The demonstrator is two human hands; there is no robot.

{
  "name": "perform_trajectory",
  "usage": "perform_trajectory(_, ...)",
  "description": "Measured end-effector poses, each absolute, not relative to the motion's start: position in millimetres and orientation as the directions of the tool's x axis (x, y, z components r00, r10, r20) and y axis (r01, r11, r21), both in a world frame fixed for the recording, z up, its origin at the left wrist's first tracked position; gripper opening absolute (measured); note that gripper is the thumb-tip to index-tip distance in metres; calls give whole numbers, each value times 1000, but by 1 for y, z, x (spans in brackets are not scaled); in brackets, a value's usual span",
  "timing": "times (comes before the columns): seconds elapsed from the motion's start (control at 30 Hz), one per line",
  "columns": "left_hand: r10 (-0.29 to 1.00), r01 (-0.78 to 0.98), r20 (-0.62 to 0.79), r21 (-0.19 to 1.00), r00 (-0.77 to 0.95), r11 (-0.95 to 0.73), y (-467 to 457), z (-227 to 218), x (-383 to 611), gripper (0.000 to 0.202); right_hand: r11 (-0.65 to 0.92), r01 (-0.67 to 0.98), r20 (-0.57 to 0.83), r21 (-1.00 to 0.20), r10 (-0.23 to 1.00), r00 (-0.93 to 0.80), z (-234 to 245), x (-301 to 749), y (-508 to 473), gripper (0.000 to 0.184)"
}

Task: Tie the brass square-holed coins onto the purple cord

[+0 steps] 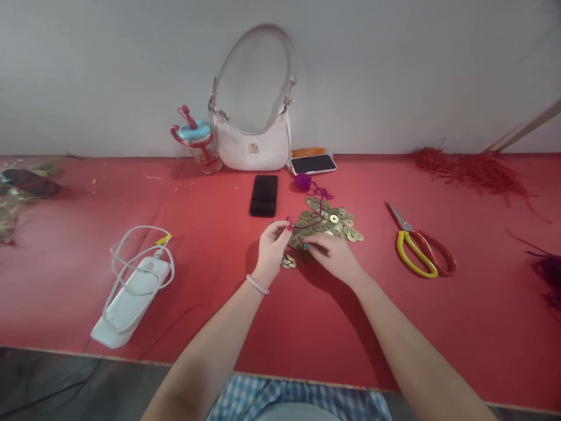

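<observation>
A pile of brass coins with holes [332, 222] lies on the red tablecloth [219, 280]. A purple cord [316, 206] runs from a small purple yarn ball [302, 180] across the coins. My left hand [272, 250] pinches the cord's end above a few strung coins [288, 262]. My right hand [333, 254] is closed at the near edge of the pile, fingertips meeting the left hand's; what it holds is too small to name.
Yellow-and-red scissors [421, 245] lie to the right. A black phone [263, 195], a second phone [312, 164], a white handbag [253, 134] and a cup [199, 143] stand behind. A white power bank with cable [131, 292] lies left. Red tassel threads [468, 168] lie far right.
</observation>
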State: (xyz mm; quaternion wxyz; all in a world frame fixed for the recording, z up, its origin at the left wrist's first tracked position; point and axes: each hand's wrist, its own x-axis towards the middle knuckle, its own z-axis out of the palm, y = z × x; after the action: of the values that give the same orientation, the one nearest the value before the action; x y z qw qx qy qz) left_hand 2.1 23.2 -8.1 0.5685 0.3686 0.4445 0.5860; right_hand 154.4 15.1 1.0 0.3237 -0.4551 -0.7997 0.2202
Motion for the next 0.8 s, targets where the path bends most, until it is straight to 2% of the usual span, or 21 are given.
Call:
perform_trajectory(0.17, 998, -228, -25, 974, -66, 9, 22, -7, 5, 11, 638, 571, 384, -516, 768, -512, 2, 152, 13, 19)
perform_trajectory(0.4, 997, -20, 52, 999, 64, -50, 21, -8, 3, 12, 684, 584, 479, -437, 726, -493, 5, 150, 9, 20)
perform_trajectory(0.57, 981, 105, 117, 985, 158, -134, 21, -8, 3, 13, 698, 556, 581, -451, 703, -411, 5, 151, 9, 21)
perform_trajectory(0.67, 953, 228, 196, 941, 230, -249, 19, -7, 4, 14, 649, 581, 555, -491, 747, -366, 4, 151, 10, 21)
perform_trajectory(0.8, 959, 220, 190, 947, 209, -235, 18, -7, 4, 15, 500, 633, 492, -591, 845, -208, 1, 154, 14, 18)
